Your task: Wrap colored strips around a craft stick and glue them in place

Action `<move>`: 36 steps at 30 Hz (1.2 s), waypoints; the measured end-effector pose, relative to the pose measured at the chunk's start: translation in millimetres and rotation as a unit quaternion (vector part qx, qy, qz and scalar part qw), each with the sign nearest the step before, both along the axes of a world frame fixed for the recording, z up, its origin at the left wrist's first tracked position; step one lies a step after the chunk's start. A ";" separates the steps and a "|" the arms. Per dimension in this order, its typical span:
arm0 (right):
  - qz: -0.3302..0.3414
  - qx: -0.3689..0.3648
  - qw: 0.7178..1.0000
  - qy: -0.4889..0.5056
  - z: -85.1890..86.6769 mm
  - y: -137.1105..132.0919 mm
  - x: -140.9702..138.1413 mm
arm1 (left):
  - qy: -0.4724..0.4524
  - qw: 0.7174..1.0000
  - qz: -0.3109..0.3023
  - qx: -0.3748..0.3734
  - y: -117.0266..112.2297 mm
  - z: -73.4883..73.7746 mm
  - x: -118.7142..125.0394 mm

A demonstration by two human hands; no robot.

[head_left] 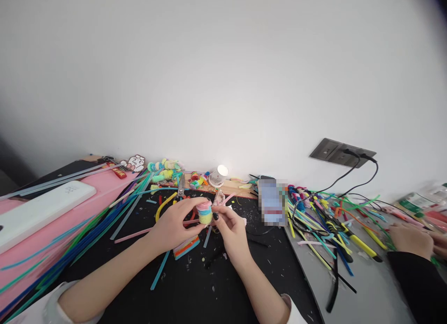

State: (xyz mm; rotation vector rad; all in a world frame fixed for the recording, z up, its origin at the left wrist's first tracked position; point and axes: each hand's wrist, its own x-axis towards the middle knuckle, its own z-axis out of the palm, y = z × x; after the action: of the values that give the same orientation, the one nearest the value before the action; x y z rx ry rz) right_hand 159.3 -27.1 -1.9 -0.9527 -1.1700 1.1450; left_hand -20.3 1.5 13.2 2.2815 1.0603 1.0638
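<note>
My left hand (173,226) and my right hand (232,228) meet over a black mat (195,286). Both pinch a small fuzzy roll (204,212) of pink, blue and yellow layers, held just above the mat. My left fingers wrap it from the left, while my right fingertips press its right side. A flat stack of orange and blue strips (186,246) lies under my hands. Scissors (181,186) rest beyond them on the mat.
Long coloured fuzzy sticks (87,240) fan out on the left beside a pink board and a white box (38,211). A phone (272,201) stands behind. Another person's hand (412,240) works among sticks and cables at the right. A wall socket (341,152) holds plugs.
</note>
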 end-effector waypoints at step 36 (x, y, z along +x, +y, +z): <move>-0.195 -0.070 0.754 -0.623 5.4 6.5 20.5 | -0.192 0.964 0.082 -0.166 27.0 -7.8 -16.8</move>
State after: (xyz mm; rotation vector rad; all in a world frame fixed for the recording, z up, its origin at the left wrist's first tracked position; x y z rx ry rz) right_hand 179.9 -20.6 3.5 -2.1092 -1.7606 0.1046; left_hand -37.1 28.6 5.5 1.6649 1.1716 1.2235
